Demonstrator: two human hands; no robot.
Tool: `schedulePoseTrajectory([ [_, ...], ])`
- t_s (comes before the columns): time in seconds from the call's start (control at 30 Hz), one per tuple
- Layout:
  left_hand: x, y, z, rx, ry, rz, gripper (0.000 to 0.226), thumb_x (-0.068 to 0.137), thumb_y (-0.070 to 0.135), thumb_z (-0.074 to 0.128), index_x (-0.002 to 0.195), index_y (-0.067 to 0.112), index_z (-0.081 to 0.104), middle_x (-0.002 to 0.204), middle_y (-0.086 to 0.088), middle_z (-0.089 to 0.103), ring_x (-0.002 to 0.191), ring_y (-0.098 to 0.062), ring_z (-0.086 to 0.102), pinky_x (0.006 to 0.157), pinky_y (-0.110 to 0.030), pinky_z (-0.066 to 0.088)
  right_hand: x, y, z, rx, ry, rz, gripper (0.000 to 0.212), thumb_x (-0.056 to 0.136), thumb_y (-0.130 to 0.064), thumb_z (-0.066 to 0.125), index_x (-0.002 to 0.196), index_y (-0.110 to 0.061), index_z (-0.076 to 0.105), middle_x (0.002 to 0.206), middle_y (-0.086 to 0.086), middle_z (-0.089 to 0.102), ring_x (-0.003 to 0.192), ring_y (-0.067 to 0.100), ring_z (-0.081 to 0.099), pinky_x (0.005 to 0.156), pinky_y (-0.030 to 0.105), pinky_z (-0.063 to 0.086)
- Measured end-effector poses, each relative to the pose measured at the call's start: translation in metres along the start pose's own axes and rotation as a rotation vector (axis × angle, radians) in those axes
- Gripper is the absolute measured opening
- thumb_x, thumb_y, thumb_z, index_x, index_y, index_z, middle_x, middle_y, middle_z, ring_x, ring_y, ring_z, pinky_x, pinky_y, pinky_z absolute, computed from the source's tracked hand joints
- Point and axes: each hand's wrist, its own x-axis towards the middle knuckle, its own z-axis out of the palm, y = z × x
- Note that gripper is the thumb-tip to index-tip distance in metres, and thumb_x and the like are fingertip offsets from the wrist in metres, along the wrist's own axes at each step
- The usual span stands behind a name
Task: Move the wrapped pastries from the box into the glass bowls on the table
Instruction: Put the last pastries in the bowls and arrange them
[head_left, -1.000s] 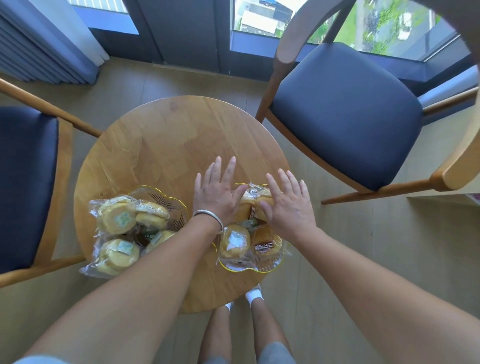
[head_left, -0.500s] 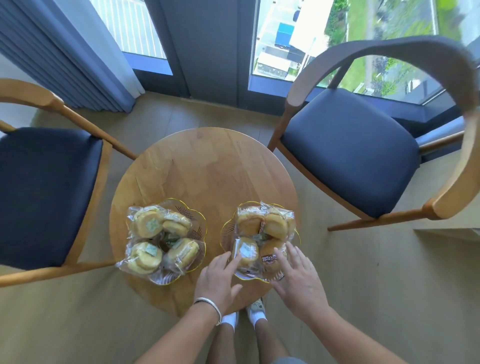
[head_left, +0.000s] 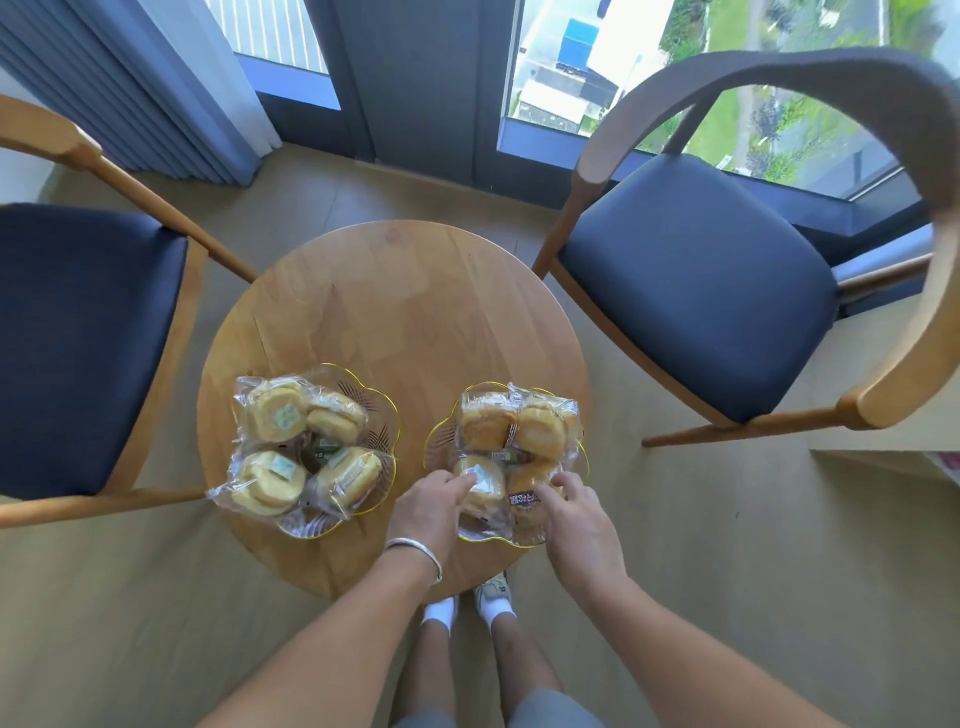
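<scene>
Since half a second ago your hands have crept forward, from the near rim of the right glass bowl (head_left: 506, 465) onto the packets inside it. Your left hand (head_left: 434, 506) touches the label of the near-left wrapped pastry (head_left: 480, 486) with a fingertip, the other fingers loosely curled; whether it pinches the film you cannot tell. Your right hand (head_left: 571, 512) curls its fingertips onto the pastry with the purple label (head_left: 524, 501). Both forearms reach in from below, wrists low. Eight wrapped pastries sit in the two bowls, four in the left glass bowl (head_left: 311, 449) on the round wooden table (head_left: 395, 332); no box shows. These packets look light, soft and slippery in film, so take them by the crimped edges.
</scene>
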Motion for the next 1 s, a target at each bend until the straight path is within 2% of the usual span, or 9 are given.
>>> schedulePoseTrajectory([
  [0.17,-0.006,0.007,-0.017,0.112,-0.008,-0.019,0.040,0.095,0.012,0.045,0.130,0.032,0.051,0.108,-0.002,0.057,0.097,-0.022,0.054,0.077,-0.033,0.046,-0.003,0.000,-0.010,-0.003,0.019,-0.065,0.055,0.076,0.001,0.061,0.123,-0.027,0.059,0.116,0.001,0.051,0.098,0.022,0.054,0.072,0.027,0.046],
  [0.3,-0.007,0.013,-0.024,0.132,-0.121,-0.033,0.056,0.094,0.007,0.046,0.143,0.032,0.035,0.123,-0.003,0.053,0.110,-0.025,0.051,0.083,-0.037,0.047,-0.005,-0.007,-0.012,-0.061,-0.017,-0.063,0.046,0.082,-0.008,0.056,0.122,-0.029,0.055,0.117,-0.001,0.051,0.096,0.021,0.052,0.074,0.028,0.045],
  [0.4,-0.015,0.009,-0.033,0.079,-0.133,-0.045,0.060,0.093,0.020,0.054,0.146,0.032,0.028,0.129,0.001,0.050,0.115,-0.023,0.050,0.088,-0.038,0.048,-0.004,-0.016,-0.019,-0.186,0.055,-0.092,0.032,0.072,-0.024,0.070,0.104,-0.024,0.065,0.101,0.000,0.064,0.084,0.025,0.056,0.067,0.035,0.046],
  [0.47,-0.027,-0.004,-0.043,0.018,-0.023,-0.053,0.058,0.091,0.031,0.056,0.144,0.032,0.031,0.128,0.005,0.051,0.115,-0.020,0.050,0.086,-0.035,0.048,-0.001,-0.027,-0.021,-0.171,0.118,-0.129,0.034,0.063,-0.026,0.079,0.096,-0.021,0.069,0.094,0.000,0.067,0.079,0.027,0.059,0.063,0.035,0.048],
  [0.6,-0.053,-0.053,-0.078,-0.061,0.335,-0.095,0.038,0.086,0.027,0.063,0.123,0.026,0.059,0.113,0.005,0.062,0.102,-0.020,0.058,0.083,-0.033,0.046,0.010,-0.075,-0.020,-0.065,0.146,-0.200,0.037,0.067,-0.024,0.078,0.103,-0.018,0.071,0.102,-0.001,0.069,0.087,0.028,0.062,0.071,0.039,0.051],
  [0.67,-0.061,-0.087,-0.095,-0.071,0.436,-0.156,0.032,0.082,0.020,0.069,0.114,0.020,0.066,0.106,0.002,0.065,0.095,-0.025,0.061,0.077,-0.037,0.046,0.014,-0.106,-0.017,-0.011,0.138,-0.232,0.040,0.069,-0.024,0.077,0.108,-0.017,0.070,0.109,0.001,0.067,0.099,0.029,0.062,0.079,0.041,0.051],
  [0.8,-0.070,-0.147,-0.118,-0.002,0.401,-0.257,0.038,0.081,0.018,0.069,0.118,0.018,0.065,0.118,0.000,0.064,0.108,-0.025,0.056,0.088,-0.039,0.043,0.021,-0.163,0.003,-0.033,0.103,-0.263,0.050,0.081,-0.034,0.064,0.129,-0.022,0.056,0.131,0.002,0.056,0.123,0.025,0.049,0.098,0.040,0.042],
  [1.0,-0.066,-0.195,-0.123,0.004,0.322,-0.191,0.048,0.083,0.035,0.068,0.128,0.024,0.055,0.128,0.005,0.055,0.120,-0.018,0.046,0.099,-0.036,0.037,0.032,-0.217,0.036,-0.061,0.060,-0.237,0.067,0.087,-0.048,0.059,0.146,-0.026,0.037,0.152,0.004,0.036,0.141,0.024,0.029,0.114,0.038,0.024],
])
